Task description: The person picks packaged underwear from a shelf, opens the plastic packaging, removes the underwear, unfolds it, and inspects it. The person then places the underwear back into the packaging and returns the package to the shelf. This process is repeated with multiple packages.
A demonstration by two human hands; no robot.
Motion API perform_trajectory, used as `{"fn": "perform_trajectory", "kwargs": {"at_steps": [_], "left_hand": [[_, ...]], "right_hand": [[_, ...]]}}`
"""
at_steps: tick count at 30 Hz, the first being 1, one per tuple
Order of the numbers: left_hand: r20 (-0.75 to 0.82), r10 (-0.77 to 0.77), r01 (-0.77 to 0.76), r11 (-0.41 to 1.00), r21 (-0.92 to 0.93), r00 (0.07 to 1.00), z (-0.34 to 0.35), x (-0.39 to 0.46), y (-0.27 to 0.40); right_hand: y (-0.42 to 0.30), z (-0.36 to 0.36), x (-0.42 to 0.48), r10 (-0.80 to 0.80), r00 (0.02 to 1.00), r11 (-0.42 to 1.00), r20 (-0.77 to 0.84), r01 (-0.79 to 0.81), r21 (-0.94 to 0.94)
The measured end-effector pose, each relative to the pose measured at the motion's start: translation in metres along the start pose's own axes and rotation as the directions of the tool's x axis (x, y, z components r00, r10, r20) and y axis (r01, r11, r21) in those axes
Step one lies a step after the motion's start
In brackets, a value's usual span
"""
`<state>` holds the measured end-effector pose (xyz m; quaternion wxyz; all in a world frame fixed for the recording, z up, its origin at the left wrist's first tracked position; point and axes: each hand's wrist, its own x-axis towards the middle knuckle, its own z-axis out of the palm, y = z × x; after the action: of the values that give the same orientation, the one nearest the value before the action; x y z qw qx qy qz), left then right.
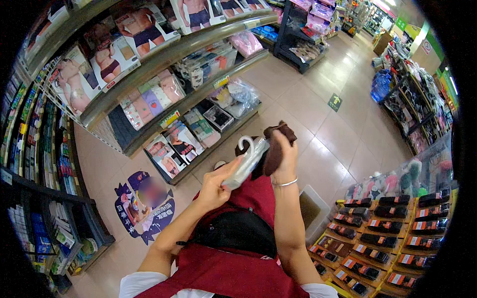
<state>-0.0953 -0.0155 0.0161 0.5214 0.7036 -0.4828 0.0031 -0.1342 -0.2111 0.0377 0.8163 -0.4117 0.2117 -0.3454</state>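
My left hand grips the lower end of a clear plastic packet topped by a white hanger hook. The packet is tilted in front of my dark red apron. In my right hand is a bunched dark brown fabric item, held against the packet's upper end. Whether the fabric is partly inside the packet cannot be made out. A silver bangle circles my right wrist. Some black material shows between the two hands, partly hidden.
Shelves of boxed underwear and packaged garments stand at the left. At lower right is a sloped rack of banded dark packs, with a translucent plastic bin beside it. A tiled aisle runs away between further racks.
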Motion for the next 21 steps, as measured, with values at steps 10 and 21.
{"fn": "perform_trajectory", "kwargs": {"at_steps": [10, 21], "left_hand": [[-0.053, -0.329, 0.321, 0.939, -0.127, 0.943, 0.003, 0.013, 0.018], [0.006, -0.209, 0.205, 0.965, 0.161, 0.978, 0.009, 0.012, 0.015]], "right_hand": [[-0.01, 0.023, -0.076, -0.37, 0.925, 0.914, 0.091, 0.379, -0.144], [0.017, 0.023, -0.079, -0.703, 0.533, 0.334, 0.472, 0.832, -0.442]]}}
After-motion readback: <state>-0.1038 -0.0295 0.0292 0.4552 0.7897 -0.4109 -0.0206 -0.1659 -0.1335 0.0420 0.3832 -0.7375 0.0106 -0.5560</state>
